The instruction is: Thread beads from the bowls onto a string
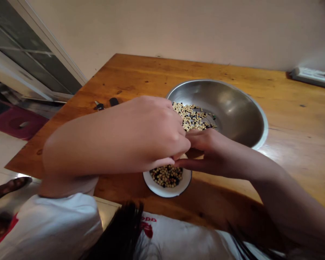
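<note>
Center of frame, on the wooden tabletop [289, 112], what is under inspection?

Two vessels. A small white enamel bowl [168, 192] with a dark rim sits nearest the person, and a large stainless steel bowl [233, 112] sits above and to the right of it, the two almost touching.

Contents?

Both hold mixed pale and dark beans [166, 176]. In the steel bowl they lie in a loose patch at its left side, with bare metal showing through.

State of the left hand [157, 133]?

Clenched, fingers drawn together and knuckles up, directly above the space between the bowls. Its fingertips are hidden, so I cannot tell whether it grasps anything.

And the right hand [203, 148]?

Open, fingers reaching left over the white bowl's rim and touching the left hand. It holds nothing visible.

Anything else on the tabletop?

Two small dark items, one with a metal part, like a key [99, 105], at upper left beyond the left forearm. A white strip-shaped object [312, 77] lies against the wall at the upper right.

Beyond the tabletop?

A glass-paned door [29, 54] at upper left and a dark red mat [17, 122] below it. The person's white T-shirt [51, 227] and dark hair [119, 231] fill the bottom edge.
</note>
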The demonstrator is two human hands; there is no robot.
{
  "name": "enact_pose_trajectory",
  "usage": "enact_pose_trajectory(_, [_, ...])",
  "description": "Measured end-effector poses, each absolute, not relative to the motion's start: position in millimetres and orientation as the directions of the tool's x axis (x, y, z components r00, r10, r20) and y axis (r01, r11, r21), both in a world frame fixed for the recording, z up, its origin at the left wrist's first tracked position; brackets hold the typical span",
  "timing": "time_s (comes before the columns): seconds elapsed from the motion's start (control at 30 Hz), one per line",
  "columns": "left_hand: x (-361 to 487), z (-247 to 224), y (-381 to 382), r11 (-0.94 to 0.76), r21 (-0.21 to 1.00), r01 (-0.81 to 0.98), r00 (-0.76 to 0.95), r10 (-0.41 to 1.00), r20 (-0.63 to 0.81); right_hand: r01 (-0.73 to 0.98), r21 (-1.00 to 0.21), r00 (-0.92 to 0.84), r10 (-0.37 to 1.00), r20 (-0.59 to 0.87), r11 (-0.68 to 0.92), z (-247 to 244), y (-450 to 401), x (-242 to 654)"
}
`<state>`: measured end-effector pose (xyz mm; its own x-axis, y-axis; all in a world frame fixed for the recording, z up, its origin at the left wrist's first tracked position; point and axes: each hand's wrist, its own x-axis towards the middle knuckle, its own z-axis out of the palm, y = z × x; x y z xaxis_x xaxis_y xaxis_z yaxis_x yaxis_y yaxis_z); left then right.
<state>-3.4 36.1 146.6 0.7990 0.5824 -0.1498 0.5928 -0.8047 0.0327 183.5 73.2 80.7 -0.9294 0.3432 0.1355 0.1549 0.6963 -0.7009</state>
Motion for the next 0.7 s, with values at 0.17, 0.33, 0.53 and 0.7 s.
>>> enact_pose_trajectory(0.17, [-4.0, 146.3, 35.7, -0.827, -0.073, 0.557, 0.815, 0.562, -0.143, 0.141, -0.711, -0.929, 0.34, 0.146, 0.689, 81.6, 73.8, 182.4])
enact_pose_trajectory(0.33, [-7.8, 140.7, 35.8, -0.858, -0.051, 0.511, 0.858, 0.512, -0.03, 0.121, -0.71, -0.921, 0.345, 0.18, 0.694, 81.1, 74.9, 182.7])
enact_pose_trajectory(0.53, [-7.7, 140.0, 35.8, -0.837, -0.03, 0.546, 0.834, 0.547, -0.068, 0.097, -0.724, -0.917, 0.345, 0.202, 0.683, 78.8, 76.0, 183.0])
enact_pose_trajectory(0.7, [-8.9, 140.0, 37.5, -0.832, -0.033, 0.554, 0.828, 0.554, -0.079, 0.083, -0.741, -0.915, 0.345, 0.208, 0.667, 78.4, 75.8, 183.6])
